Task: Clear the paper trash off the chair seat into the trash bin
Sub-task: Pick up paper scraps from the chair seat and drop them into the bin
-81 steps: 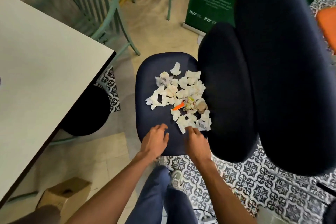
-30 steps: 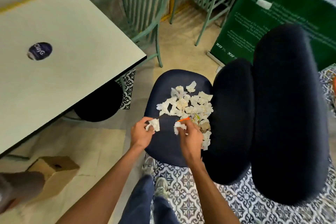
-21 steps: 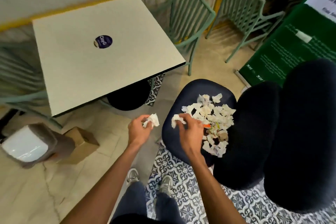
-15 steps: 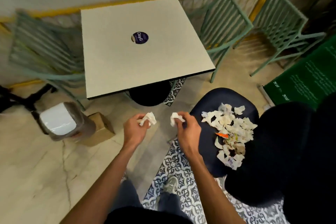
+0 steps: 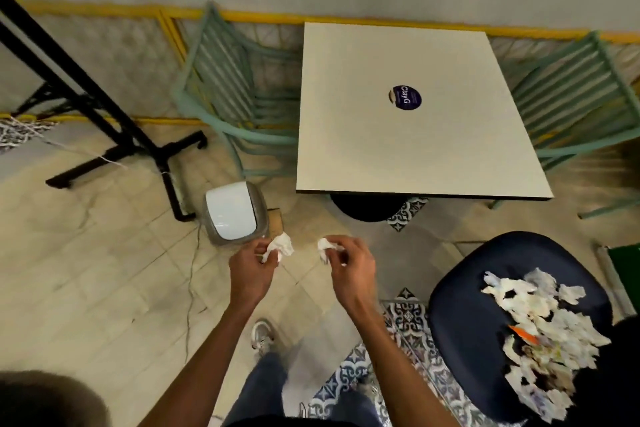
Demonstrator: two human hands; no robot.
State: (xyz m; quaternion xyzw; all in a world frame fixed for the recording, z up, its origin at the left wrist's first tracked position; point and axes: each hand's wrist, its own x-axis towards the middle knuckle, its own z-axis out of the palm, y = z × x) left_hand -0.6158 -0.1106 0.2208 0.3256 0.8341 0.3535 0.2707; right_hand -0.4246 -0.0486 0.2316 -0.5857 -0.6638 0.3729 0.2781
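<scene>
A dark blue chair seat (image 5: 464,315) at the lower right carries a heap of crumpled white paper scraps (image 5: 540,322) with one orange piece among them. My left hand (image 5: 251,267) pinches a crumpled white paper wad (image 5: 280,246) just in front of the grey trash bin (image 5: 232,213), whose white swing lid is closed. My right hand (image 5: 349,265) grips a second white paper wad (image 5: 325,246) over the tiled floor, between the bin and the chair.
A cream square table (image 5: 408,114) stands beyond my hands, with green slatted chairs (image 5: 235,94) on both sides. A black stand base (image 5: 114,135) lies to the left of the bin, a small cardboard box (image 5: 275,218) behind it. Patterned rug (image 5: 408,322) underfoot.
Both hands picked paper wads off the seat and carried them left, away from the chair. The view swung left, bringing the trash bin up close to my left hand.
</scene>
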